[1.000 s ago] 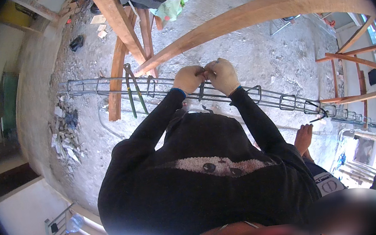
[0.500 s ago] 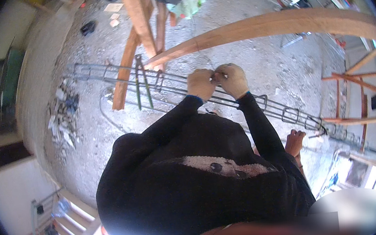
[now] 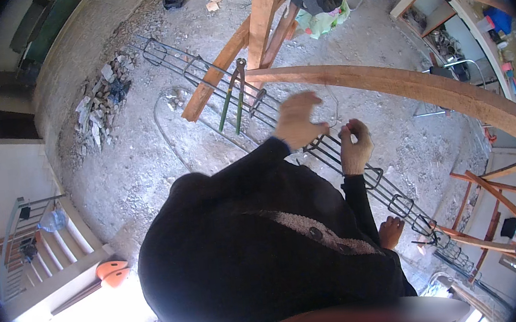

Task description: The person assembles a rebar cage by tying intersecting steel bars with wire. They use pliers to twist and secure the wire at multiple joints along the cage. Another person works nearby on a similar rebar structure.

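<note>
A long rebar cage [image 3: 376,177] of thin steel bars and square ties runs diagonally below my hands. My left hand [image 3: 298,122], in a pale work glove with bare-looking fingertips, is just above the bars, its fingers and thumb spread apart. On the far side of the cage's middle, my right hand [image 3: 357,146] is raised in a matching glove, fingers curled toward the thumb; whatever lies between them is too small to make out. A thin wire [image 3: 333,99] curves between the hands. Left of them, green-handled cutters [image 3: 237,97] lean against the cage and a timber.
A timber brace [image 3: 218,80] crosses under the cage, and a long beam [image 3: 387,75] reaches rightward from an upright post [image 3: 265,19]. Another person's bare hand [image 3: 391,232] is near the cage. Rubble [image 3: 99,111] lies at left; wooden frames [image 3: 488,199] stand at right.
My hands were together over the bars; now they are apart, the left opened and the right drawn to the right. The view has turned, shifting the surroundings.
</note>
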